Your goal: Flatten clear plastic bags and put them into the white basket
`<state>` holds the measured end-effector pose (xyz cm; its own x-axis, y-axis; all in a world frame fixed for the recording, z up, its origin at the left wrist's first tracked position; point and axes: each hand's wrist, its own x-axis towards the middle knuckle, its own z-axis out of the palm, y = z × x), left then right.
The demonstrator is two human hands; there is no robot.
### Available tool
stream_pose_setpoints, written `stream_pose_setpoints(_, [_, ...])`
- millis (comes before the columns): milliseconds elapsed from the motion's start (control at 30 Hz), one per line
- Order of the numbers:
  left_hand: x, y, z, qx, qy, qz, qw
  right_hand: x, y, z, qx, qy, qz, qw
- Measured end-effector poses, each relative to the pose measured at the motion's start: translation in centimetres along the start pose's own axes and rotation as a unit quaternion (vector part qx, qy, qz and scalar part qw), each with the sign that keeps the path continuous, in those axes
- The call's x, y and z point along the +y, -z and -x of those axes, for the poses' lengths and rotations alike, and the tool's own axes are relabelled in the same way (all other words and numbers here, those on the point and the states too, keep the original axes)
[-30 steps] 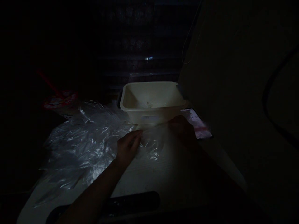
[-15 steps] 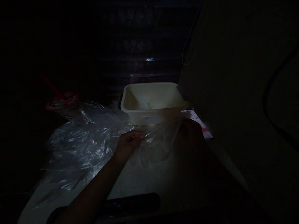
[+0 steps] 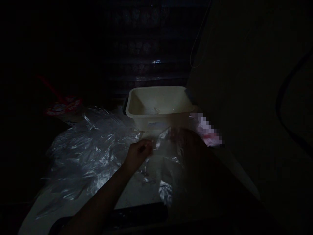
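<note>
A thin clear plastic bag [image 3: 171,160] hangs between my hands over the white surface, its lower part crumpled and shiny. My left hand [image 3: 139,151] is closed, thumb and fingers pinched together at the bag's left edge. On the other side my right hand [image 3: 187,138] is dark and blurred, with its fingers bent around the bag's upper part. Just beyond both hands stands a cream plastic tub [image 3: 141,119] with dark handles; a small clear thing lies inside it. To the left of my left hand spreads a large heap of clear plastic bags [image 3: 85,153].
At the left stands a cup [image 3: 63,109] with a red patterned lid and red straw. A lit phone [image 3: 209,130], partly pixelated, lies beside the tub. A black oblong thing [image 3: 139,215] is at the near edge of the white table [image 3: 34,217]. The room is very dark.
The bag, stretched between my hands before, now hangs looser and more crumpled. My right hand has moved left and slightly nearer, closer to my left hand, which shifted slightly right.
</note>
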<state>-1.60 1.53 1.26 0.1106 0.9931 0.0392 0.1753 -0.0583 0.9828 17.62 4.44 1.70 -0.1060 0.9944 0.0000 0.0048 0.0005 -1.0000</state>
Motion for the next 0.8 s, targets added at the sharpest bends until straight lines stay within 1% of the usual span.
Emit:
stream_pose_setpoints(100, [0.1, 0.2, -0.1, 0.018, 0.014, 0.005, 1.000, -0.9, 0.2, 0.1, -0.039, -0.069, -0.112, 0.991])
stream_pose_setpoints(167, [0.1, 0.3, -0.3, 0.020, 0.024, 0.015, 0.999, -1.3, 0.3, 0.3, -0.045, -0.091, -0.153, 0.983])
stream_pose_setpoints(200, [0.2, 0.2, -0.3, 0.020, 0.029, 0.022, 0.999, -1.4, 0.3, 0.5, -0.033, -0.084, -0.139, 0.986])
stream_pose_setpoints(267, [0.2, 0.2, -0.4, 0.021, 0.036, 0.036, 0.998, -1.2, 0.1, 0.7, -0.007, -0.057, -0.074, 0.996])
stream_pose_setpoints(333, [0.3, 0.1, -0.4, 0.025, 0.040, 0.041, 0.998, -0.9, 0.0, 0.9, 0.018, -0.040, -0.025, 0.999])
stream_pose_setpoints(467, [0.7, 0.5, -0.3, 0.045, 0.042, 0.020, 0.998, -1.1, 0.1, 0.9, 0.054, -0.049, -0.030, 0.997])
stream_pose_setpoints(600, [1.2, 0.8, -0.3, 0.060, 0.046, -0.010, 0.997, -2.0, 0.7, 0.9, 0.071, -0.051, -0.013, 0.996])
stream_pose_setpoints(800, [1.5, 0.9, -0.3, 0.069, 0.052, -0.041, 0.995, -2.4, 0.9, 0.9, 0.086, -0.034, 0.093, 0.991])
